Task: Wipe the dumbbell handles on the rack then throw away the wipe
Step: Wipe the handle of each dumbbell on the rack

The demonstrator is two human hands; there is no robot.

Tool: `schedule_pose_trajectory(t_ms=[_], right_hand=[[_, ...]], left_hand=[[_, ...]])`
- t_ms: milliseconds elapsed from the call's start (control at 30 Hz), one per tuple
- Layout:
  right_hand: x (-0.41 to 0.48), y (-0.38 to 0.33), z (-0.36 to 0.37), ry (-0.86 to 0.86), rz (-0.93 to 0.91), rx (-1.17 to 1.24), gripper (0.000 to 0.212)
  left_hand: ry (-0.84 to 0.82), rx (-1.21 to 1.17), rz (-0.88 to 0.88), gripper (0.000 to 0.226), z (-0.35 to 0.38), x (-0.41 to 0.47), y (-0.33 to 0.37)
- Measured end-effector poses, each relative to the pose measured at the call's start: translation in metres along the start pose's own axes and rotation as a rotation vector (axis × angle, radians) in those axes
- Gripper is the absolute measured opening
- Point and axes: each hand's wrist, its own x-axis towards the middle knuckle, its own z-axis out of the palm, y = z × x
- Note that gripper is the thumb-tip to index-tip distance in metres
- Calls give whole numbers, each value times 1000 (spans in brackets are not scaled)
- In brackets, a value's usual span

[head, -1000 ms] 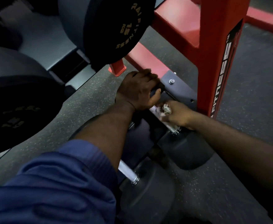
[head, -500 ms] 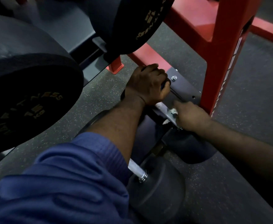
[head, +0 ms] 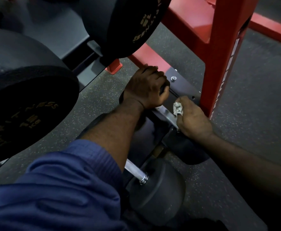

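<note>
Two chrome handles show from where I stand, both low down by the foot of the rack, just above the speckled floor; the wiping is under way on the farther dumbbell and, by my reckoning, a good way from finished. The right hand has its fingers curled round a crumpled white wipe and presses it onto the farther handle, close beside the red rack upright; the left hand is curled tight over the dark far end of that same dumbbell, next to the bolted base plate, steadying it as far as I can judge. A short stretch of bright metal lies bare between the two hands; whether it has been gone over I cannot say. The nearer handle pokes out from under the blue sleeve with no cloth and no hand on it (it looks next in line); the heavy black dumbbells on the tier above keep their handles out of sight. What is left, as I judge it: finish this bar, do the others, then take the wipe to a bin; no bin is in view.
</note>
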Motion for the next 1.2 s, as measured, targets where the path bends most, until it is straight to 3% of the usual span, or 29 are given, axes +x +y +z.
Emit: schedule_pose_trajectory(t_ms=[200, 400, 600, 700, 800, 833, 900, 967, 1000, 1067, 1133, 1200], right_hand=[[3, 5, 3, 55, -8, 14, 23], [6, 12, 8, 66, -103, 62, 15], [8, 17, 9, 162, -263, 48, 40], [11, 21, 14, 137, -372, 56, 21], [10, 23, 15, 73, -378, 126, 20], [8, 19, 6, 48, -307, 193, 16], [2, 8, -24, -26, -97, 337, 35], [-2, -3, -65, -40, -22, 403, 52], [-6, -6, -90, -46, -21, 370, 48], [-7, -15, -141, -50, 31, 327, 26], [-13, -35, -199, -117, 86, 308, 20], [-29, -67, -251, -235, 196, 470, 15]], left_hand=[[-13, -7, 58, 24, -11, 2, 3], [-147, 66, 46, 41, -16, 6, 7], [-130, 104, 41, 44, -15, 10, 8], [-120, 129, 66, 46, -9, 8, 3], [-157, 195, 75, 48, -9, 4, 5], [-204, 252, 8, 49, -14, 9, 12], [-425, 285, -246, 54, -25, 25, 41], [-638, 101, -565, 50, -40, 47, 88], [-657, -59, -668, 47, -53, 57, 114], [-507, -328, -957, 44, -84, 68, 153], [-276, -561, -1306, 44, -140, 77, 183], [-23, -848, -1597, 43, -211, 86, 213]])
